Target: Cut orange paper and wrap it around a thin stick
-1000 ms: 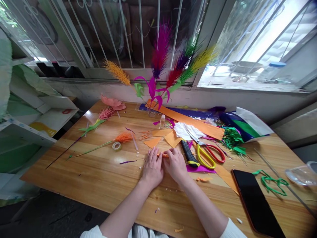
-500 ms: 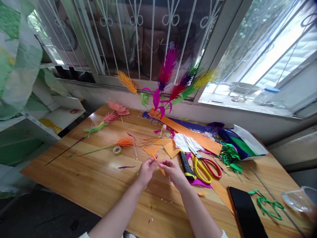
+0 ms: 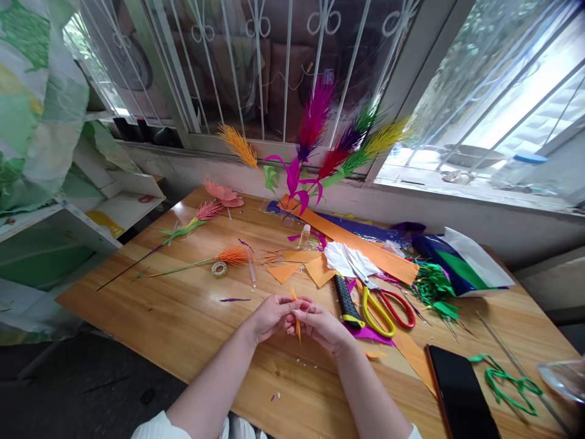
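Observation:
Between my two hands is a narrow, pointed orange paper strip point(image 3: 298, 331), held near the table's front. My left hand point(image 3: 273, 318) pinches it from the left, fingers closed. From the right, my right hand point(image 3: 320, 324) grips the same strip, its fingertips touching those of the left. Parts of the strip are hidden behind the fingers. Just beyond lie an orange paper triangle point(image 3: 282, 272) and another orange piece point(image 3: 319, 270). Right of my hands are a utility knife point(image 3: 346, 300) with a black and yellow handle and scissors point(image 3: 380, 312) with one yellow and one red handle.
An orange-tipped paper stem point(image 3: 231, 255) and a tape roll point(image 3: 219, 269) lie left. Colourful paper plumes point(image 3: 315, 116) stand at the back by the barred window. A phone point(image 3: 461, 390), green wire point(image 3: 514, 383) and clear cup point(image 3: 564, 379) are at right. A glue bottle point(image 3: 304, 236) stands mid-table.
My hands have drawn closer together, fingers now touching around the strip. The orange strip has turned from slanted to nearly in line with my view. The whole view has shifted slightly.

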Motion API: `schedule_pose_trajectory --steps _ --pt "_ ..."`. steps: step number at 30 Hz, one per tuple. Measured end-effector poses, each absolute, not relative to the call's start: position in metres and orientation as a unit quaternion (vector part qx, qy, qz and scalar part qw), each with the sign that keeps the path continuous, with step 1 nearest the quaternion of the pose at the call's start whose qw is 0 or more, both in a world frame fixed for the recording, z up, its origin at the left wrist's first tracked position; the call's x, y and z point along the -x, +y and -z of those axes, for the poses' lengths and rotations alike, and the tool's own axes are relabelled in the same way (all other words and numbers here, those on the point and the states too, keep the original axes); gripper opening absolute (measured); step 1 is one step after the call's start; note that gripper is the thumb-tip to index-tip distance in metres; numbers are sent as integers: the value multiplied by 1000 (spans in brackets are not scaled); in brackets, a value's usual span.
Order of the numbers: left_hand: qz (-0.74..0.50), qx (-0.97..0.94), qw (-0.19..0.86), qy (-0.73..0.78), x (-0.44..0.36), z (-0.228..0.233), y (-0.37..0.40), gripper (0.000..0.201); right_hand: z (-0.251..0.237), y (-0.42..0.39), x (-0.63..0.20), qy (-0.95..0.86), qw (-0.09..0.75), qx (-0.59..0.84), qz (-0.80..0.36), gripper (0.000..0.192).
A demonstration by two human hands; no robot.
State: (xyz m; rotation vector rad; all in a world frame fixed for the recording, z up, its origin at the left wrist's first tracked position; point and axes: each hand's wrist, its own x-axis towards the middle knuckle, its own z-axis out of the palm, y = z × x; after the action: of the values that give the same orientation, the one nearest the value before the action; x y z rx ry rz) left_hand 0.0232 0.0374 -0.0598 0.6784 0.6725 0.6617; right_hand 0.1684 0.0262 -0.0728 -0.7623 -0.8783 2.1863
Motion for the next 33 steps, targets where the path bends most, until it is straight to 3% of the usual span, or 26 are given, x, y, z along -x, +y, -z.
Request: schedule_pose_trajectory --steps 5,20,27,33 --pt "-315 -285 873 241 -25 60 34 31 76 25 -169 -301 317 240 -867 21" --pt "-320 -200 894 241 -38 80 28 25 63 21 -174 -383 254 212 -863 27" --pt "-309 -235 888 246 -33 72 30 38 64 22 -172 -368 290 201 -860 25" --pt "-312 -246 886 239 -28 70 31 31 69 21 -168 -369 291 181 -864 27"
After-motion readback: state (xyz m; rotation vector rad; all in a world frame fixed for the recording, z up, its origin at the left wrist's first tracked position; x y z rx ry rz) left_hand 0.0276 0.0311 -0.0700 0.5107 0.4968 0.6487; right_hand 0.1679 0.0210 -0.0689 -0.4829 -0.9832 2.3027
